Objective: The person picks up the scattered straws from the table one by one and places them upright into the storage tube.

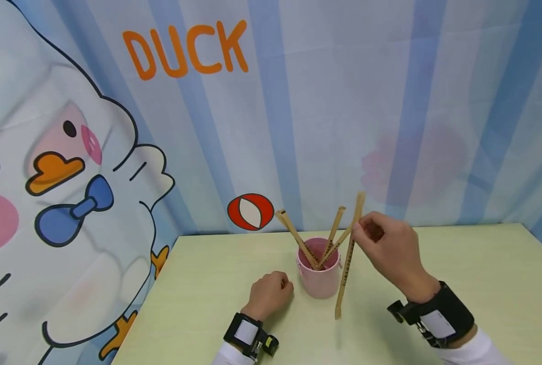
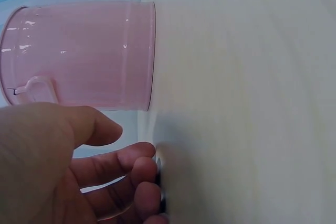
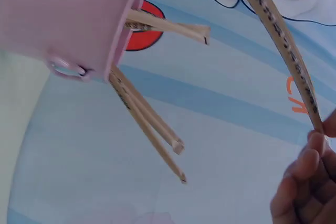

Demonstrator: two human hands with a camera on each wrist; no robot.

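Note:
My right hand (image 1: 389, 248) pinches a long, thin tan paper-wrapped stick (image 1: 347, 268) with dark print along it, near its upper end. The stick hangs steeply just right of a pink bucket (image 1: 320, 284), its lower end above the table. In the right wrist view thumb and fingertips meet on the stick (image 3: 283, 45). Several similar sticks (image 1: 293, 233) lean out of the bucket to both sides. My left hand (image 1: 269, 294) rests on the table left of the bucket, fingers loosely curled. The left wrist view shows a gap between thumb and fingers; what is dark under the fingertips is unclear.
The bucket, with small handle lugs, stands upright on the pale wooden table (image 1: 197, 284). Behind the table hangs a blue-striped cloth (image 1: 325, 101) printed with a duck and lettering. Each wrist wears a black strap (image 1: 446, 314) with a small camera.

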